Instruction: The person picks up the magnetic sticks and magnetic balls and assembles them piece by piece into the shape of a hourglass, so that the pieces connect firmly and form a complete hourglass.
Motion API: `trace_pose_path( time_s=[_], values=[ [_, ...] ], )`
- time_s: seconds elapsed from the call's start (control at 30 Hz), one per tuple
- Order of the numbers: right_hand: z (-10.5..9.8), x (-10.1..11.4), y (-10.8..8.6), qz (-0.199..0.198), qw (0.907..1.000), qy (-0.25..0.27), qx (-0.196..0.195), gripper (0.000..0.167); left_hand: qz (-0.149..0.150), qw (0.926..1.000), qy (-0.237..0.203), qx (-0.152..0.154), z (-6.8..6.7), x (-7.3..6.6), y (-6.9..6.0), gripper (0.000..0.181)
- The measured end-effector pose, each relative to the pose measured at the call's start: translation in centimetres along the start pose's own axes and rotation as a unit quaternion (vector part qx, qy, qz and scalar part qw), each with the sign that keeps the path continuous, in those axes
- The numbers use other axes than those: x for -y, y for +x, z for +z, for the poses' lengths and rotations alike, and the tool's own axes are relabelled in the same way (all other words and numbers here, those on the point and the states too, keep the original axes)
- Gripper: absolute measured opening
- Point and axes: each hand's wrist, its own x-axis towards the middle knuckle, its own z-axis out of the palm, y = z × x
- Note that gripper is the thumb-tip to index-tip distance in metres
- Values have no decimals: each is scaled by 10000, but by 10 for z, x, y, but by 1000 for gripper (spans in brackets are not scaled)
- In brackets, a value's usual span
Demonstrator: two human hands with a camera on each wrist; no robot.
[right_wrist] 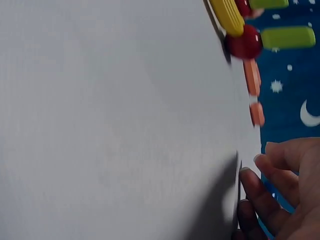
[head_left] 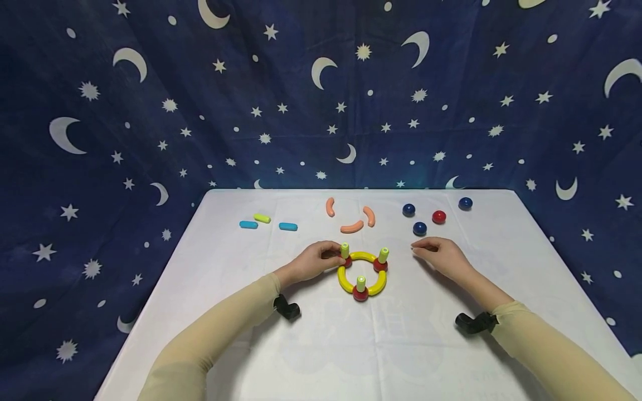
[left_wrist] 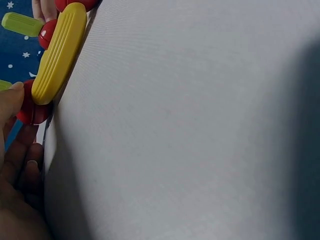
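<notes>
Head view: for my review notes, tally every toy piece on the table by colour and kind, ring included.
Yellow curved pieces: 3
Red balls: 4
Lime green sticks: 4
Light blue sticks: 2
Dark blue balls: 3
Orange curved pieces: 3
Total: 19

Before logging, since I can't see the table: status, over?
Left hand gripping one red ball. Right hand empty. Yellow ring, three green pegs upright. Nothing seen between right hand and ring.

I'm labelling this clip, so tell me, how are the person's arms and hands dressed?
The left sleeve and right sleeve are plain, long and cream-coloured. A small curved black gadget sits at the left wrist, another at the right. Left hand and right hand wear no gloves.
</notes>
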Motion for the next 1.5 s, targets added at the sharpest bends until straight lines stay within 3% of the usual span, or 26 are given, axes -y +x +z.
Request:
trace_pose_path(
  time_s=[0.2, 0.43, 0.8, 1.07, 1.5],
  values=[
    [-16, -18, 8, 220, 9980, -167, -576, 34, -32, 10000, -42, 5, -1, -1, 0, 31],
    [-33, -34, 28, 738, 9874, -449, -1327, 54, -5, 10000, -24, 32, -1, -1, -1, 33],
    [-39, -42, 51, 921, 9863, -634, -1217, 73, -11, 10000, -68, 52, 0, 1, -2, 30],
    [-39, -45, 56, 1007, 9846, -712, -1236, 70, 115, 9998, -124, 69, 0, 1, 0, 30],
    [-39, -44, 57, 1107, 9836, -695, -1239, 68, -110, 9999, -78, 47, -1, -1, -1, 31]
  ],
)
